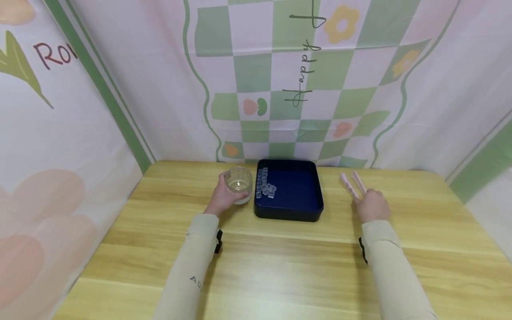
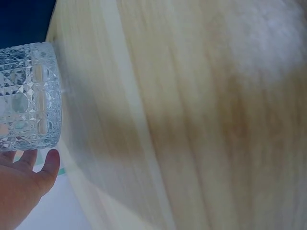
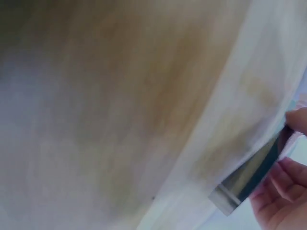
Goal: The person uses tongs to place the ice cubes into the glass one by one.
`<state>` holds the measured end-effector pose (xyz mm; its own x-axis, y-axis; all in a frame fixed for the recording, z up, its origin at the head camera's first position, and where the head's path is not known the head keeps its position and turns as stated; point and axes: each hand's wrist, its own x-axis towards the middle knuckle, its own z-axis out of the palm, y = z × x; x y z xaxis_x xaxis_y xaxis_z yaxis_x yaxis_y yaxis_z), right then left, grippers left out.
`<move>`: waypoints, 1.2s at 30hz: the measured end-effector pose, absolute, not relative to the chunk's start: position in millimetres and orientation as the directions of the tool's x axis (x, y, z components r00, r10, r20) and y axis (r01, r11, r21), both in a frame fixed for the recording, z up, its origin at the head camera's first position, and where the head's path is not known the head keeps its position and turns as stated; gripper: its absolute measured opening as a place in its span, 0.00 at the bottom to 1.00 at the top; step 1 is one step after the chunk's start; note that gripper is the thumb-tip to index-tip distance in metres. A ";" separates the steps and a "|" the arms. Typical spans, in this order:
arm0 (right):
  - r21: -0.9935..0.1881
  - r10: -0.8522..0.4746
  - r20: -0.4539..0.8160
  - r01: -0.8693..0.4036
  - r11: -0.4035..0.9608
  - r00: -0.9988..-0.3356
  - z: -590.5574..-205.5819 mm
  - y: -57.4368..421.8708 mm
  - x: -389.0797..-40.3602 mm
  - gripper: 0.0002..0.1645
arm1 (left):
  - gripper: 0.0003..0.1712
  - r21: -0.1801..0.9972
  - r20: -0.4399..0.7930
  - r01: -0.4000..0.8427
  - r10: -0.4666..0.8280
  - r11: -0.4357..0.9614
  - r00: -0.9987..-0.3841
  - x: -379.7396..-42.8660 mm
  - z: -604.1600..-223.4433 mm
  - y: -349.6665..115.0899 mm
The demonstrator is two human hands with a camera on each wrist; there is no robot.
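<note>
My left hand [image 1: 224, 196] grips a clear drinking glass [image 1: 245, 195], with the thumb across its near side. In the left wrist view the cut, diamond-patterned wall of the glass [image 2: 45, 96] shows beside the fingertips. Right of the glass sits a square dark blue tray [image 1: 288, 214]; small clear cube-like pieces [image 1: 269, 191] lie along its left side. At the right, my right hand [image 1: 374, 206] holds a pair of tongs [image 1: 350, 186] with pink arms spread apart, pointing away from me. The right wrist view shows the shiny metal end of the tongs [image 3: 254, 172] between thumb and fingers.
Everything rests on a light wood-grain table [image 1: 264, 266]. A patterned cloth with green and white checks [image 1: 290, 80] hangs behind its far edge, and another printed cloth [image 1: 80, 146] hangs on the left.
</note>
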<state>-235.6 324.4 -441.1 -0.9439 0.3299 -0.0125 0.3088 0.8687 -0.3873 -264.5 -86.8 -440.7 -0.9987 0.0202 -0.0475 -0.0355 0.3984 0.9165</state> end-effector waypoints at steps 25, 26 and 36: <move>-0.618 0.200 0.355 -0.069 0.783 -0.913 -388.8 291.4 -238.2 0.29 | 0.58 0.916 0.009 0.015 0.017 0.400 -1.000 -262.4 -440.2 -80.7; -0.618 0.190 0.360 -0.081 0.782 -0.913 -386.9 289.5 -238.1 0.29 | 0.58 0.916 0.008 0.013 0.016 0.400 -1.000 -262.2 -439.7 -80.4; -0.570 0.062 0.389 -0.188 0.800 -0.919 -369.8 268.5 -235.9 0.27 | 0.59 0.913 0.025 0.028 0.014 0.407 -1.000 -262.1 -441.8 -80.3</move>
